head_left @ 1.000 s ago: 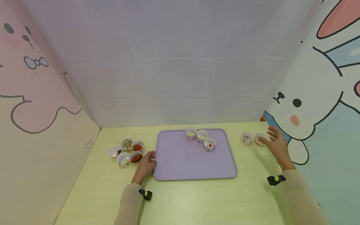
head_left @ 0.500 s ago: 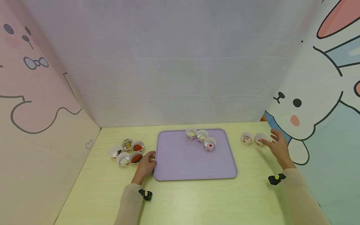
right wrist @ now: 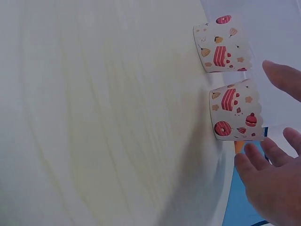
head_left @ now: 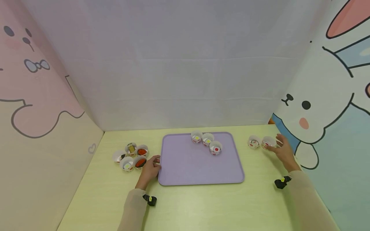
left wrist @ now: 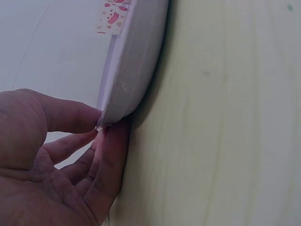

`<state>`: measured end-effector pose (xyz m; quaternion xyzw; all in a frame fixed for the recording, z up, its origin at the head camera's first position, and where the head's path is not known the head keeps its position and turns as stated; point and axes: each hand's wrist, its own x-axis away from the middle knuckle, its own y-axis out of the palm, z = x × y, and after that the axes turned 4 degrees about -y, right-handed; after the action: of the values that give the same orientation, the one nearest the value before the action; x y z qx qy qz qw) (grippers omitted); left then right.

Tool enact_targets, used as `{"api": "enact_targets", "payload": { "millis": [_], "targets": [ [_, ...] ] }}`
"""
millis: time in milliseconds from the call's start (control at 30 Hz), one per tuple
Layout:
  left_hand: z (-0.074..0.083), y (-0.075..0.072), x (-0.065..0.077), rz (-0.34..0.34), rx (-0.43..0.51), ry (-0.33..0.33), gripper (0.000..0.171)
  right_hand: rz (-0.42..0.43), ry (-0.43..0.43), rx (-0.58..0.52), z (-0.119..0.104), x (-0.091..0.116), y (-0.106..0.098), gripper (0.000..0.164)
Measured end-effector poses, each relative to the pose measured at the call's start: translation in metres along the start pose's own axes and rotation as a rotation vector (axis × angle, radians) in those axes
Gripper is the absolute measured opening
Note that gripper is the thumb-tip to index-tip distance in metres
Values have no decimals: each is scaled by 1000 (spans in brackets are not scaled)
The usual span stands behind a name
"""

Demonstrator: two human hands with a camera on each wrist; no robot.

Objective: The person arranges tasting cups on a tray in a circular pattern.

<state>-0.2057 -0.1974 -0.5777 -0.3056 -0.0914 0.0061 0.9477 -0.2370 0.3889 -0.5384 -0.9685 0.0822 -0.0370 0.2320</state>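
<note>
Pinching tray [head_left: 199,170] in left hand [head_left: 149,169]; flanking without grasping rightmost paper cup [head_left: 268,141], at ten o'clock from nearer right hand [head_left: 284,152].

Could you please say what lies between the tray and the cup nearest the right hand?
Another paper cup stands there on the table, in the head view.

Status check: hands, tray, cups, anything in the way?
Left hand pinching edge of tray. Right hand spread at rightmost cup, not gripping. Second cup close beside it; no blockage visible.
</note>
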Motion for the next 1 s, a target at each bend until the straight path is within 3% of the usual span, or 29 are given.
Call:
{"api": "enact_targets", "payload": {
  "millis": [300,1000],
  "targets": [
    [-1,1,-2,-26,3,-57,49,-23,-17,0,15,-6,6,101],
    [0,0,-1,-11,5,-17,49,20,-19,143,19,-14,9,91]
  ]
}}
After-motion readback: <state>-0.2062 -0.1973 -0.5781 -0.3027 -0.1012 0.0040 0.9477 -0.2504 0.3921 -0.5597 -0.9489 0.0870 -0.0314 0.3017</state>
